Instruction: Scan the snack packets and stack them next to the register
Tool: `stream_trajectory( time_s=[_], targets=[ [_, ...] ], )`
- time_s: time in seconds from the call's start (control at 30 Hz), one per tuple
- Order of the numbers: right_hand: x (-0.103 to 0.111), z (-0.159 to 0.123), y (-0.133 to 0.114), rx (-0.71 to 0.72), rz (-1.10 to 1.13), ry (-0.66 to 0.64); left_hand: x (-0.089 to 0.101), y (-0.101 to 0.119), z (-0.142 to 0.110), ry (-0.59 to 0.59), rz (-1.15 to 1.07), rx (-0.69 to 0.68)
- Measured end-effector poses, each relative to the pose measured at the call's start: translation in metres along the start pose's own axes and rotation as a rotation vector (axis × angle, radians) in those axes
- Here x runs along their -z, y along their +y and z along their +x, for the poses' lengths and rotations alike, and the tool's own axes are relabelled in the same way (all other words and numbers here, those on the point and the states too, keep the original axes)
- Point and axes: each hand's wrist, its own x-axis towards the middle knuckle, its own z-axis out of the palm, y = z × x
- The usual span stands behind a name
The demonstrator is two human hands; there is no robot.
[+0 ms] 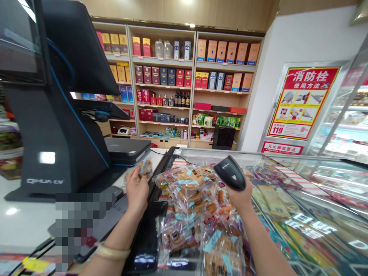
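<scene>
My left hand (137, 191) is closed on a clear-wrapped snack packet (146, 168) with blue print, above the counter beside the black register. A black handheld barcode scanner (230, 173) is gripped in my right hand (243, 193), its rounded head upward over the glass top. Between my hands lies a heap of packaged snacks (192, 178), brown pieces in clear wrappers with light blue strips. One more brown packet (222, 253) lies nearest me, below the scanner. My fingers around the scanner's handle are partly hidden by its head.
A black point-of-sale terminal (57, 134) stands at the left on the white counter (17, 218). Under the glass at right, a freezer (290, 207) holds colourful packages. Shelves (163, 61) with boxed bottles line the back wall, next to a red and yellow poster (304, 101).
</scene>
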Motion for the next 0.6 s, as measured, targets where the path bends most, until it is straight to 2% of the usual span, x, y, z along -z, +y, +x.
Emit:
stream_trajectory(
  time_s=[0.1,0.2,0.37,0.43,0.53,0.6],
  targets=[
    [0.000,0.000,0.000,-0.018,0.004,0.004,0.005,0.012,-0.002,-0.017,0.123,-0.162],
    [0.002,0.001,-0.001,0.012,-0.009,0.009,0.010,0.029,-0.006,-0.012,0.108,-0.316],
    [0.008,0.007,-0.015,0.238,-0.021,-0.086,0.013,0.052,-0.019,0.056,0.058,-0.646],
    [0.009,0.008,-0.024,0.351,-0.009,-0.142,0.012,0.057,-0.028,0.038,0.037,-0.761],
    [0.011,0.009,-0.038,0.436,-0.015,-0.245,0.011,0.059,-0.044,-0.049,0.001,-0.847],
    [0.011,0.010,-0.045,0.463,-0.033,-0.337,0.011,0.060,-0.053,-0.099,0.013,-0.842]
  ],
)
